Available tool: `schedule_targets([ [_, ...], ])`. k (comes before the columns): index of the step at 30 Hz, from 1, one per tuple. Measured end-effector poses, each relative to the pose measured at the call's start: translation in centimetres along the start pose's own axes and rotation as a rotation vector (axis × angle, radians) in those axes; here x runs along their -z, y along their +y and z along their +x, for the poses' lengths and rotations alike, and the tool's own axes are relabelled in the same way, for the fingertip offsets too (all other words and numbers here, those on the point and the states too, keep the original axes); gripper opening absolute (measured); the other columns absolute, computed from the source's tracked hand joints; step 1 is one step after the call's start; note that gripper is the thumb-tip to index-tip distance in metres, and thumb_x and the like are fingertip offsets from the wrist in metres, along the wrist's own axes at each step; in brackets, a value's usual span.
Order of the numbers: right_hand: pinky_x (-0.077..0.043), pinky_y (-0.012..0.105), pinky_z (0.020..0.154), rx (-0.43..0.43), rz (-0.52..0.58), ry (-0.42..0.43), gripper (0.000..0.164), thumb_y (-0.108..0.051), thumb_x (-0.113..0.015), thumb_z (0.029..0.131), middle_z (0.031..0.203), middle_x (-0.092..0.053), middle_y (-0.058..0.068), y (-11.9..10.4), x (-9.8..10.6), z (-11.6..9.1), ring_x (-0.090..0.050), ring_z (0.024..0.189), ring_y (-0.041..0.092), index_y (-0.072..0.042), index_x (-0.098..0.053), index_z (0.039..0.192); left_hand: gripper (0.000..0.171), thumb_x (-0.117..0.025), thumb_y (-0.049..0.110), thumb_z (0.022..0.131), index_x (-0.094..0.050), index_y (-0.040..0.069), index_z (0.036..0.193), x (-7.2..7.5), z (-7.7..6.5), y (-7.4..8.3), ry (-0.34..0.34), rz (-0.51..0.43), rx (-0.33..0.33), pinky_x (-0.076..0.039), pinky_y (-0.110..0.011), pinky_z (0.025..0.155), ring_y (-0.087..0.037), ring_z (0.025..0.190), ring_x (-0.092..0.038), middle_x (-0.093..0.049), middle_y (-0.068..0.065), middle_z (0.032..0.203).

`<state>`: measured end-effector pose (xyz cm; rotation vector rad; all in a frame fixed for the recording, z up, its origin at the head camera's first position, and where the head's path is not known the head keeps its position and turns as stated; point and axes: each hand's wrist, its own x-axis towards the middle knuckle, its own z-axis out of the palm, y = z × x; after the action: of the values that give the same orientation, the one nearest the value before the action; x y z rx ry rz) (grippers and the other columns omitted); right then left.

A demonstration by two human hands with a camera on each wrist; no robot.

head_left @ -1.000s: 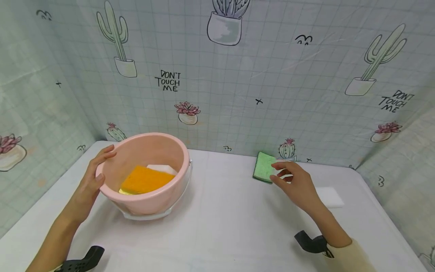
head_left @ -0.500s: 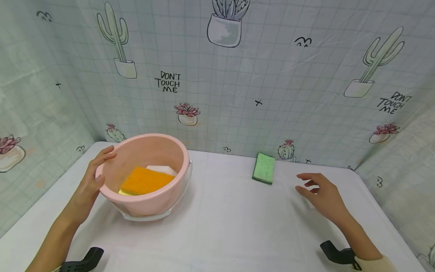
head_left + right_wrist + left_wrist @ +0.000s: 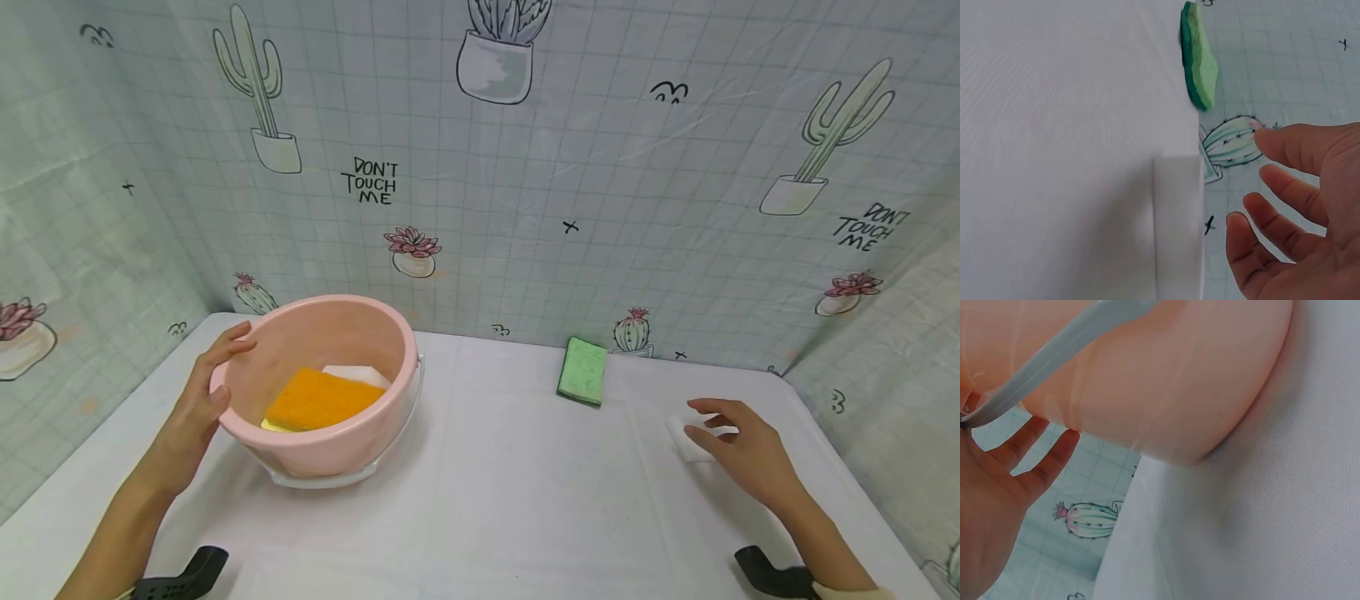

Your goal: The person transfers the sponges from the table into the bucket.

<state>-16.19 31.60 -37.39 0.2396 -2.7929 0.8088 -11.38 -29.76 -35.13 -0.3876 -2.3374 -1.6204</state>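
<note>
Evidently, white block [image 3: 1179, 231] on table [image 3: 487, 508], just below right hand [image 3: 742, 446], not touching, partly hidden; long axis seems sideways. Right hand nearer, loosely spread, nothing held. Left hand [image 3: 193, 406] well apart, holding bucket [image 3: 330, 450] by rim.

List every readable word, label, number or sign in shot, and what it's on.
"DON'T TOUCH ME": left of centre on the patterned backdrop.
"DON'T TOUCH ME": far right of the backdrop.
"X" marks: several, also on the backdrop.
Squiggles on the backdrop: not readable as text.
No lettering visible on pink bucket or green sponge.
</note>
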Motion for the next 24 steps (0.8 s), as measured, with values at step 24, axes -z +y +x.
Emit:
schedule_targets([
  [24,-0.047,0.041,0.064,-0.122,-0.065,-0.06,0.057,-0.035,-0.068,0.089,0.128,-0.04,0.031,4.8,0.6,-1.1,-0.048,0.098,0.042,0.001,-0.052,0.13,0.053,-0.034,0.028,0.098,-0.027,0.019,0.149,0.1,0.0,-0.3,-0.008,-0.017,-0.005,-0.007,-0.074,0.1,-0.019,0.142,-0.009,-0.005,0.006,0.158],
])
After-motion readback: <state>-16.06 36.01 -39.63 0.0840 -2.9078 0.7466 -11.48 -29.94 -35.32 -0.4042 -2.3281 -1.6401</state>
